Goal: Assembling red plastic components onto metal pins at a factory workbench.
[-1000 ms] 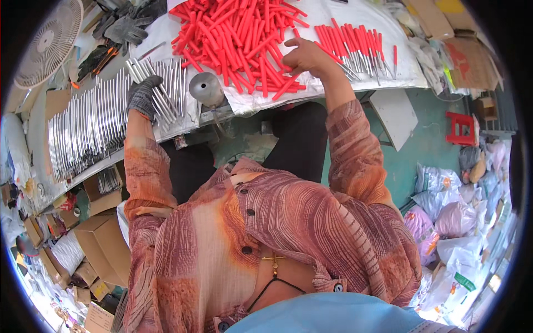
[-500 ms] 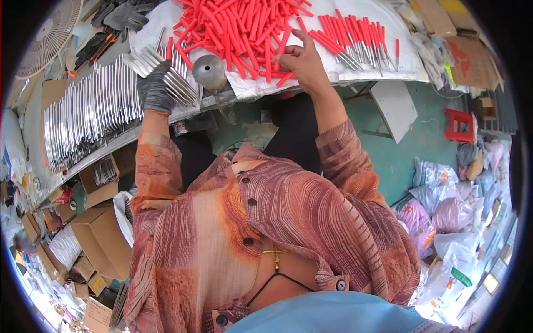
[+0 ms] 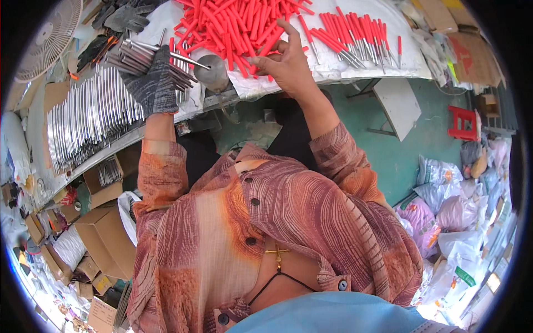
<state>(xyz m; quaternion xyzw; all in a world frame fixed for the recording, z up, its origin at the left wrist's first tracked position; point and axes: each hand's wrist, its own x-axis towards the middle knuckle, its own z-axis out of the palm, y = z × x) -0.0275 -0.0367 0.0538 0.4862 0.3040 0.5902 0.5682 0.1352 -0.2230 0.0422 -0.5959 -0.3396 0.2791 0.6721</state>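
Note:
My left hand (image 3: 151,83), in a dark grey knit glove, is closed round a bunch of thin metal rods (image 3: 133,57). One rod sticks out to the right, its tip over the hole in the top of a grey metal cone-shaped fixture (image 3: 214,76) at the bench edge. My bare right hand (image 3: 290,65) hovers at the right edge of a heap of red plastic sleeves (image 3: 239,28), thumb and forefinger apart. A red sleeve lies just past those fingers; nothing shows gripped. Rods with red sleeves on one end (image 3: 355,39) lie in a row to the right.
Many bare metal rods (image 3: 91,114) are lined up along the bench's left side. A fan (image 3: 47,39) and spare gloves (image 3: 126,19) are behind them. Below are cardboard boxes (image 3: 105,238), a red stool (image 3: 464,123) and filled plastic bags (image 3: 438,186).
My left hand has tilted and turned the bunch, bringing one rod over the fixture. My right hand has shifted a little left, uncovering a red-sleeved rod on the bench.

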